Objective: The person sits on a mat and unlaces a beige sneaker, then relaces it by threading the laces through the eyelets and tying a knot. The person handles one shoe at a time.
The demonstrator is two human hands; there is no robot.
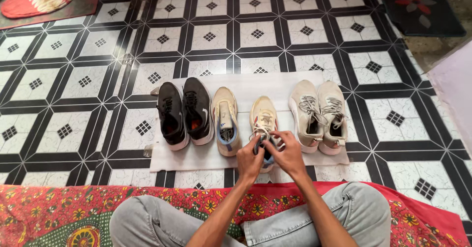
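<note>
From my seat I see a pale sheet (pixel 246 87) spread on the black-and-white patterned tile floor (pixel 73 79), with six shoes lined across it. Going left to right: a pair of black sneakers (pixel 184 111) sits near the sheet's left edge, leaving a narrow bare strip there; just beside them stands a cream sneaker with a blue lining (pixel 225 121); a gap of bare sheet follows, then its mate, the cream sneaker (pixel 263 116) I am working on, at the near edge of the sheet. My left hand (pixel 249 161) and right hand (pixel 289 153) are both closed around its heel end, fingers pinching the laces (pixel 260 135) and the dark opening; the two hands touch each other. To the right, after another gap, a pair of beige lace-up sneakers (pixel 318 114) reaches almost to the sheet's right edge.

Open tile lies far beyond the sheet and on both sides. Nearest me, a red floral cloth (pixel 59 212) runs under my crossed legs in grey trousers. A red mat (pixel 37 0) lies far left, a dark flowered mat (pixel 420 6) far right.
</note>
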